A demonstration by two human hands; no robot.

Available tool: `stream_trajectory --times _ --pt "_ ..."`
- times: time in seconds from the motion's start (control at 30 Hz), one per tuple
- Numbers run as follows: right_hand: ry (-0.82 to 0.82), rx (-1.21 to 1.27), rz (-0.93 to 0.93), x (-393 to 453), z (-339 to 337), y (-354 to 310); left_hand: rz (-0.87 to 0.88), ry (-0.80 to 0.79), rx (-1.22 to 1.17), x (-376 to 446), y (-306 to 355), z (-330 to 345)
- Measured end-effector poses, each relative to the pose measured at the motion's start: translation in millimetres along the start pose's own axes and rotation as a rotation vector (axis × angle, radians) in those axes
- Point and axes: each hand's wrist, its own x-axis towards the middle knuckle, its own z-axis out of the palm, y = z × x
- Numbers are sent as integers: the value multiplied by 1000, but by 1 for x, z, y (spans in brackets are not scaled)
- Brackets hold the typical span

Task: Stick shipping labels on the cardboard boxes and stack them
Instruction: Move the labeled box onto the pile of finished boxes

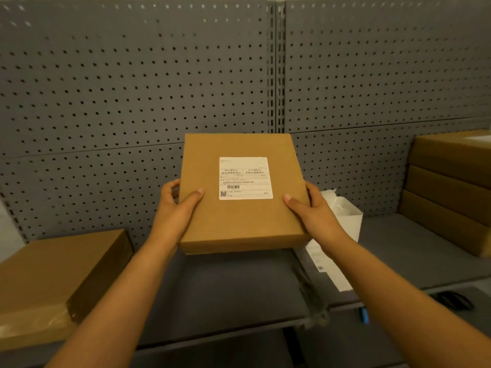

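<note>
Above the grey shelf (225,288), left hand (176,205) and right hand (312,208) grip a flat, labelled cardboard box (239,221).

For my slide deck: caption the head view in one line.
Both hands, left and right, hold a labelled box above the shelf.

A flat brown cardboard box (239,221) at frame centre, tilted, bears a white shipping label (245,178); stacked boxes (451,187) at right, another box (53,274) lower left.
</note>
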Motion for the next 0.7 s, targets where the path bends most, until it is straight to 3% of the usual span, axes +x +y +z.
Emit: stream_trajectory --times 0.23,0.7 --pt "139 9 -99 3 -65 -14 82 -141 -60 -15 31 59" --pt "152 -78 -250 53 -265 -27 128 -32 -121 -67 110 237"
